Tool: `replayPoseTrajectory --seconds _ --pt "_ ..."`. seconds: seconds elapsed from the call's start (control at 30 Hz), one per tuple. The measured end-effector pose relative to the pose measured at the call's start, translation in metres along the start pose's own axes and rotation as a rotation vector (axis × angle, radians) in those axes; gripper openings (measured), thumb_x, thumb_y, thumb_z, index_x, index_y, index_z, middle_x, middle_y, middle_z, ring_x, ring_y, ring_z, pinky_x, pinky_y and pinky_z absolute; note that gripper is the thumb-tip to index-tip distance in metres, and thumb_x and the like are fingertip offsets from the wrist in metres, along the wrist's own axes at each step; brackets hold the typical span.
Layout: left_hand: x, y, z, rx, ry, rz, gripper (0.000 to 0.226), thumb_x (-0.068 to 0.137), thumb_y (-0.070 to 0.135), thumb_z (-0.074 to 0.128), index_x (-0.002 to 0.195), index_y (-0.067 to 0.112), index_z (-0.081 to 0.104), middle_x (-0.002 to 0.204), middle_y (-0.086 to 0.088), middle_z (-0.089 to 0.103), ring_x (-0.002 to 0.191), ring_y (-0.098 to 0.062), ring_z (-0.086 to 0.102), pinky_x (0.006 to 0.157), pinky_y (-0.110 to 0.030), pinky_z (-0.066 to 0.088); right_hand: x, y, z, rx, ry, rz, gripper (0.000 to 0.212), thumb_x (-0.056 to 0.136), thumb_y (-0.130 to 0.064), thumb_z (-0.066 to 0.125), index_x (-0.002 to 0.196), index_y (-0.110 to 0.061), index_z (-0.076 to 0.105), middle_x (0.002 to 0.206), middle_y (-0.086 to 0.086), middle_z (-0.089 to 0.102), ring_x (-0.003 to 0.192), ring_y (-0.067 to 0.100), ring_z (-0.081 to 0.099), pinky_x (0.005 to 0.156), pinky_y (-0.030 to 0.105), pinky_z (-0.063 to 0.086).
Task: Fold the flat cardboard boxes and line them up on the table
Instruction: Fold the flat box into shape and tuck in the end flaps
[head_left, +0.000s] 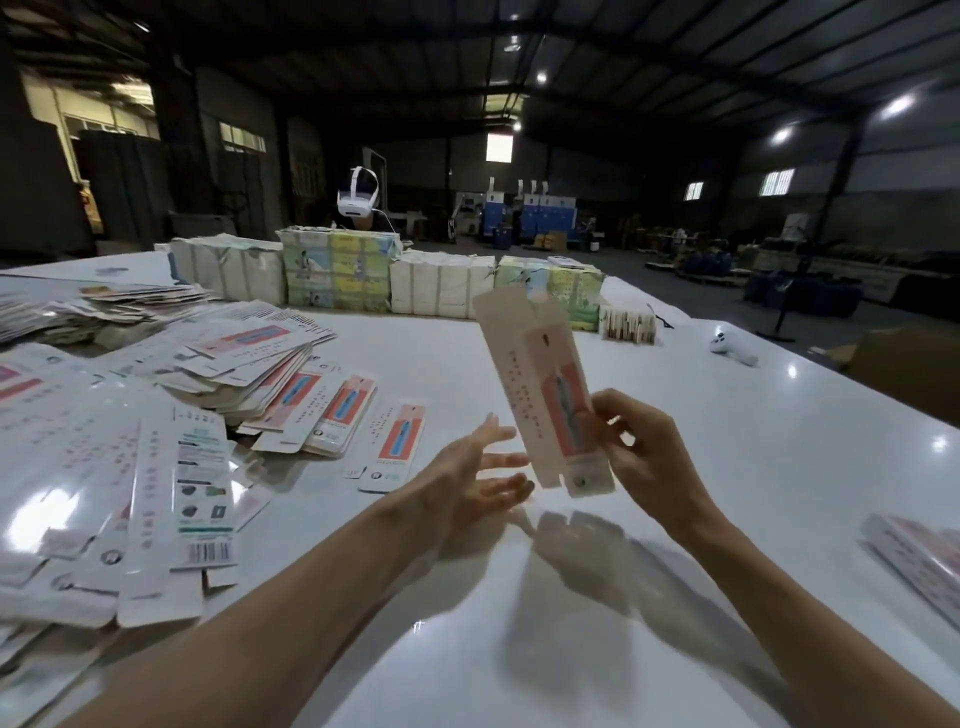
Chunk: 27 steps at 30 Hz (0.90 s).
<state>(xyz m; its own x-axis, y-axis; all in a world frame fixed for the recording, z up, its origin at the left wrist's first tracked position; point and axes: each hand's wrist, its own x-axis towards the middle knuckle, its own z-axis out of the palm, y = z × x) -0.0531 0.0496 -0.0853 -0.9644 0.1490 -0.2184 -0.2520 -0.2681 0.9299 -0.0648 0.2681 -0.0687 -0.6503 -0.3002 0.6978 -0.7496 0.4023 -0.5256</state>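
Above the white table (727, 493), the right hand (644, 457) pinches a part-opened box (540, 395) by its lower end, the left hand (478, 473) spread beside it, holding nothing — flat boxes (156, 441) piled left, seemingly folded boxes (919, 566) at the right edge — task looks early.

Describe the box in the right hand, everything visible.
The box is a long, narrow carton of thin white card with a pink printed panel and small text down one face. Its top flap stands up and its bottom flaps hang loose. It is in the air above the table, with its top leaning left. The right hand pinches its lower right edge. The open left hand is close beside it, contact unclear.
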Motion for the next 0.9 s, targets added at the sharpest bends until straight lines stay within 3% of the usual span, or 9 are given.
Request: replayPoseTrajectory --seconds 0.07,0.17,0.3,0.37,0.53,0.6,0.7,0.8,0.9 --pt "0.0 0.0 0.002 0.075 0.063 0.083 0.054 0.101 0.07 0.044 0.114 0.028 0.076 0.127 -0.01 0.07 0.111 -0.031 0.067 0.093 -0.046 0.061 0.002 0.0 -0.005 0.169 -0.038 0.186 0.016 0.106 -0.019 0.062 0.1 -0.024 0.076 0.099 -0.008 0.078 0.092 0.017 0.076 0.074 0.03 0.063" --pt "-0.005 -0.001 0.009 0.079 0.01 0.246 0.072 0.094 0.081 0.035 0.129 0.028 0.07 0.122 -0.007 0.075 0.112 -0.028 0.073 0.103 -0.05 0.056 -0.003 0.002 -0.004 0.393 -0.18 0.367 0.02 0.102 -0.03 0.069 0.1 -0.015 0.081 0.1 0.009 0.08 0.087 0.023 0.075 0.069 0.025 0.058" --pt "-0.011 -0.004 0.009 0.064 -0.077 0.328 0.044 0.099 0.05 0.062 0.128 0.017 0.065 0.117 -0.009 0.077 0.105 -0.033 0.076 0.088 -0.047 0.063 -0.011 -0.001 0.004 0.618 -0.488 0.545 0.035 0.097 -0.039 0.076 0.105 -0.005 0.081 0.109 0.022 0.077 0.098 0.036 0.076 0.077 0.029 0.061" --pt "-0.012 -0.006 0.007 0.012 -0.104 0.291 0.03 0.105 0.03 0.059 0.131 0.015 0.061 0.12 -0.004 0.077 0.104 -0.029 0.077 0.081 -0.043 0.064 -0.013 -0.003 0.009 0.529 -0.553 0.518 0.04 0.099 -0.046 0.071 0.102 -0.007 0.081 0.103 0.021 0.078 0.089 0.034 0.077 0.073 0.031 0.062" --pt "-0.011 -0.006 0.002 0.006 -0.1 0.165 0.03 0.104 0.029 0.059 0.13 0.015 0.062 0.117 -0.004 0.078 0.099 -0.026 0.078 0.081 -0.041 0.063 0.001 -0.004 0.009 0.055 -0.128 0.233 0.04 0.102 -0.046 0.061 0.086 -0.012 0.076 0.07 0.005 0.075 0.056 0.023 0.07 0.053 0.03 0.052" --pt "-0.012 -0.005 0.0 -0.021 -0.164 0.122 0.038 0.104 0.031 0.059 0.138 0.013 0.06 0.122 -0.005 0.077 0.107 -0.029 0.076 0.077 -0.036 0.064 0.014 -0.004 0.008 -0.141 0.021 0.134 0.021 0.104 -0.034 0.063 0.104 -0.015 0.07 0.082 -0.003 0.074 0.07 0.014 0.071 0.062 0.028 0.055" --pt "-0.014 -0.006 0.002 0.059 -0.181 0.135 0.037 0.103 0.045 0.057 0.124 0.016 0.068 0.11 -0.005 0.08 0.096 -0.024 0.079 0.072 -0.032 0.062 0.027 -0.006 0.019 -0.278 -0.08 0.041 0.032 0.106 -0.03 0.059 0.135 -0.018 0.064 0.118 0.0 0.066 0.106 0.013 0.063 0.083 0.033 0.058" --pt "-0.016 -0.007 0.006 0.139 -0.123 0.231 0.051 0.103 0.063 0.046 0.087 0.024 0.074 0.077 -0.005 0.073 0.062 -0.016 0.071 0.06 -0.027 0.057 0.017 0.001 0.04 -0.286 -0.146 0.068 0.034 0.108 -0.035 0.053 0.134 -0.019 0.068 0.128 -0.003 0.057 0.122 0.009 0.051 0.092 0.033 0.055" --pt "-0.019 -0.006 0.006 0.148 -0.081 0.202 0.071 0.102 0.07 0.034 0.061 0.031 0.076 0.068 -0.002 0.071 0.053 -0.014 0.069 0.053 -0.023 0.055 0.01 0.007 0.048 -0.23 -0.096 0.105 0.028 0.107 -0.031 0.056 0.124 -0.016 0.073 0.123 -0.003 0.057 0.121 0.009 0.051 0.092 0.03 0.054"
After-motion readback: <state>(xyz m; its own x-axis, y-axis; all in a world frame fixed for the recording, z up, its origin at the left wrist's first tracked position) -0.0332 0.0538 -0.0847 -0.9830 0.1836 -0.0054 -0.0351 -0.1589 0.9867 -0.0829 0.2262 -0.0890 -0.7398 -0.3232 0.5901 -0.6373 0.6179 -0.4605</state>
